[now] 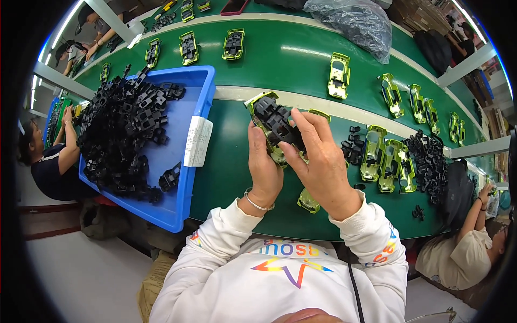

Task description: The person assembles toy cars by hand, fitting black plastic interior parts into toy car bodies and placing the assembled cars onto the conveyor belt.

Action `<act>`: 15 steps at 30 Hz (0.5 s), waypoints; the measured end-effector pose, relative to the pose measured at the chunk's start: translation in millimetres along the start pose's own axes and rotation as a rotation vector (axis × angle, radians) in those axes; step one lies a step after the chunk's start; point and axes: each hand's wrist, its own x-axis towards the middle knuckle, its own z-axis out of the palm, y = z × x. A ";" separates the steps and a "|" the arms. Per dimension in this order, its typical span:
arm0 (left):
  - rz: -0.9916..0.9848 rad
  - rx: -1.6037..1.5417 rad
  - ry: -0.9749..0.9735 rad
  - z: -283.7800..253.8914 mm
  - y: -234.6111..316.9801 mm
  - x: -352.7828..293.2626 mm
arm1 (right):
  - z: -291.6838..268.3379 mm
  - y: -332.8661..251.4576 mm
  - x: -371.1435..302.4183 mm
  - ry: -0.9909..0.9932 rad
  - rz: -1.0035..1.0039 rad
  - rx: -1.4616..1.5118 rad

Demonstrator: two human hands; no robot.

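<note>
My left hand [264, 175] is closed around a lime-green toy car body [259, 97], holding it tilted above the green table. A black plastic car interior [273, 116] sits in the car body's open underside. My right hand [326, 169] is closed at the near end, its thumb and fingers on the black interior; the exact contact there is partly hidden. Below my hands another green car body [308, 201] lies on the table, partly covered by my right hand. One more green body [320, 114] shows just behind my right fingers.
A blue bin [200, 94] heaped with black interiors [121, 121] stands to my left. On the right lie several green car bodies [372, 153] beside a pile of small black parts [427, 156]. Car bodies [339, 75] line the far strip, near a clear plastic bag [358, 24]. People sit at both sides.
</note>
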 end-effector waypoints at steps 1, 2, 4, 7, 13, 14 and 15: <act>-0.004 0.005 0.001 -1.7 0.6 -0.6 | -1.2 -4.0 -0.2 0.000 0.022 0.025; -0.018 -0.020 -0.019 -3.7 1.4 -1.1 | -1.3 -6.5 -0.1 0.000 0.044 0.049; -0.038 -0.043 -0.039 -5.1 2.7 -2.0 | 0.6 -8.7 0.2 0.008 0.056 0.073; -0.031 -0.048 -0.045 0.7 7.4 -3.3 | 4.7 -7.3 -0.6 0.005 0.076 0.086; -0.026 -0.051 -0.008 2.0 10.5 -3.7 | 5.7 -9.6 0.6 0.009 0.045 0.039; -0.041 -0.122 -0.087 -6.2 8.4 -5.0 | 5.4 -10.9 1.1 0.019 0.012 0.021; -0.055 -0.193 -0.166 -10.7 7.8 -5.5 | 5.3 -11.3 1.5 0.021 0.012 0.023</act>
